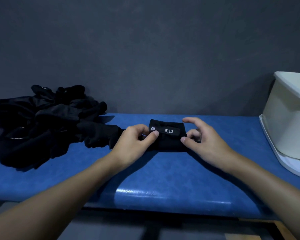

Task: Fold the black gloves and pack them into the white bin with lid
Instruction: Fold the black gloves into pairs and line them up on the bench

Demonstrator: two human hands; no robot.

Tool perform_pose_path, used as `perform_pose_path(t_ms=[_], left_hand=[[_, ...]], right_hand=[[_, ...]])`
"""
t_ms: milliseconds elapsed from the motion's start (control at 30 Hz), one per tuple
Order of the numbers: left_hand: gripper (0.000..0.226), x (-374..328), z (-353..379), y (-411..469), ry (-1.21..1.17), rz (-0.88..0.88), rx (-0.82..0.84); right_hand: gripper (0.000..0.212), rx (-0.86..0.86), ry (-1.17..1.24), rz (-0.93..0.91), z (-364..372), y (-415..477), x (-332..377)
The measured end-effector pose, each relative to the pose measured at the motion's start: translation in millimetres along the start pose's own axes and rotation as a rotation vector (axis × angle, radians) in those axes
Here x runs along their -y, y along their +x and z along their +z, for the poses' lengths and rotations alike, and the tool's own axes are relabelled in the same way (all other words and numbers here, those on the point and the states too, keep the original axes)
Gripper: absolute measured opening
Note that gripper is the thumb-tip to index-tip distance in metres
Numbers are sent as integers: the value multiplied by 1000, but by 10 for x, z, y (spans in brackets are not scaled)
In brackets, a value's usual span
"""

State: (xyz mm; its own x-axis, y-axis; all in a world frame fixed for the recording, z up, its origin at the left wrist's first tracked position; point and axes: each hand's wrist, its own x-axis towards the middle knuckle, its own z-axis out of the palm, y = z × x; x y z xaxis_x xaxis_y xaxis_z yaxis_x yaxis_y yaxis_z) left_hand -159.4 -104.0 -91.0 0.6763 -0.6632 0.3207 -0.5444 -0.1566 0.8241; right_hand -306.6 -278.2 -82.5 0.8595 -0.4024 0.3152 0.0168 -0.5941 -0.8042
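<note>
A folded black glove (168, 135) with a white "5.11" label lies on the blue padded bench (163, 179), at its middle. My left hand (137, 141) pinches the glove's left edge with thumb and curled fingers. My right hand (199, 137) holds its right edge, thumb pressing the near corner, index finger arched over the top. A pile of loose black gloves (42, 125) lies at the left of the bench. The white bin (287, 115) stands at the far right, sitting on its white lid (274, 153).
A dark grey wall (145, 49) rises right behind the bench. The bench's front edge runs across the lower part of the view, with floor below. Bare blue surface lies between the glove and the bin.
</note>
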Motion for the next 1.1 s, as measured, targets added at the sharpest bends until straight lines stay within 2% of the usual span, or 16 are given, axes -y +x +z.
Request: perform_pose_path(t_ms=[67,233,400,533,600,700,867,1100], left_hand=[[16,21,20,37,-1,-15,-44],[30,12,71,107,-43,-41,-102],[34,20,113,159,18,-29,-143],[32,-1,126,169,101,-16,-163],[31,-19,140,167,119,-6,-160],[27,-55,147,154,147,-9,-155],[25,-67,97,114,214,33,-70],[33,-86,46,119,182,104,151]], right_hand=[[45,-20,-1,7,24,31,-28],[51,-69,-23,30,58,59,-30],[48,-108,-41,43,91,114,-56],[58,-125,-208,-27,97,84,-62],[66,-82,-301,-69,71,58,-73],[60,14,-329,-105,62,46,-76],[53,41,-506,-77,54,80,-125],[49,2,-485,-34,-119,106,-266]])
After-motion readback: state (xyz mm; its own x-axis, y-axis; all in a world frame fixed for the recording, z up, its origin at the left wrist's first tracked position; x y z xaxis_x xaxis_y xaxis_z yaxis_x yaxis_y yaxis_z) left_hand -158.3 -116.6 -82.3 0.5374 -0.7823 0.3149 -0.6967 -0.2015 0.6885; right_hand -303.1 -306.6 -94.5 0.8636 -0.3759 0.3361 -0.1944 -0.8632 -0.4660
